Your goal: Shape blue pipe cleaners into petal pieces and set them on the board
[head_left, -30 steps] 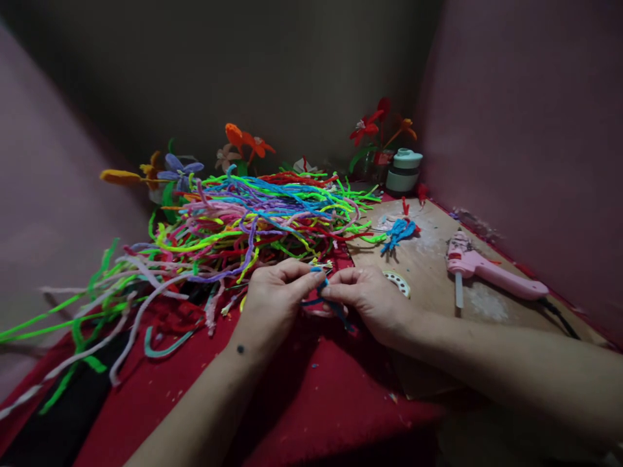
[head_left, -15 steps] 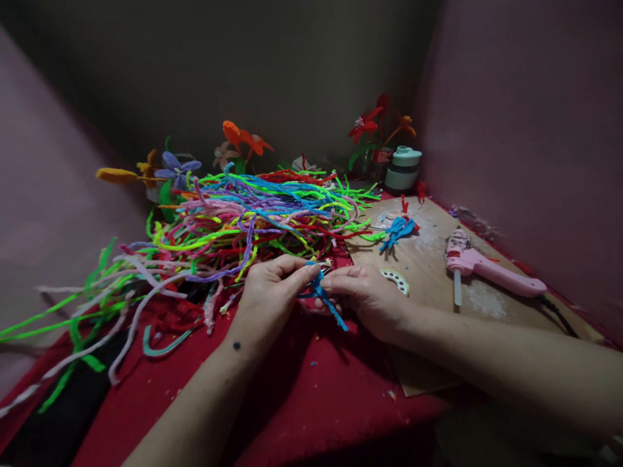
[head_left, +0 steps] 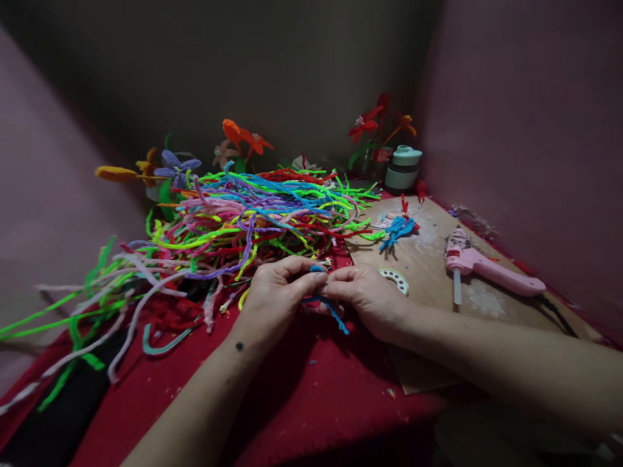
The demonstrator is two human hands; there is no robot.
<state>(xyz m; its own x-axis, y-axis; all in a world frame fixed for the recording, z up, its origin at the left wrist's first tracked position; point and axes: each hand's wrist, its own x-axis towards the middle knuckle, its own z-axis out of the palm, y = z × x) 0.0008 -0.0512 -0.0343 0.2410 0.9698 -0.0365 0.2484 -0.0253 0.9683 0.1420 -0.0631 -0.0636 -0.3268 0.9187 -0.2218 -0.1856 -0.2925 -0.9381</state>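
Observation:
Between my two hands is a blue pipe cleaner, its twisted tail hanging down toward the right. My left hand pinches its upper part between thumb and forefinger. Fingertips of my right hand are closed on it from the other side and nearly touch the left thumb. Much of the blue piece is hidden behind the fingers. Just behind the hands lies a big heap of multicoloured pipe cleaners. A bundle of blue bent pipe cleaners rests on the brown board.
A pink glue gun lies on the board at right, its cord trailing away. Near my right hand is a white ring with holes. A pale green lidded container and pipe-cleaner flowers stand at the back. Red cloth covers the table.
My hands have drawn closer together, and the fingers now cover more of the blue pipe cleaner. Its hanging tail has shifted only slightly.

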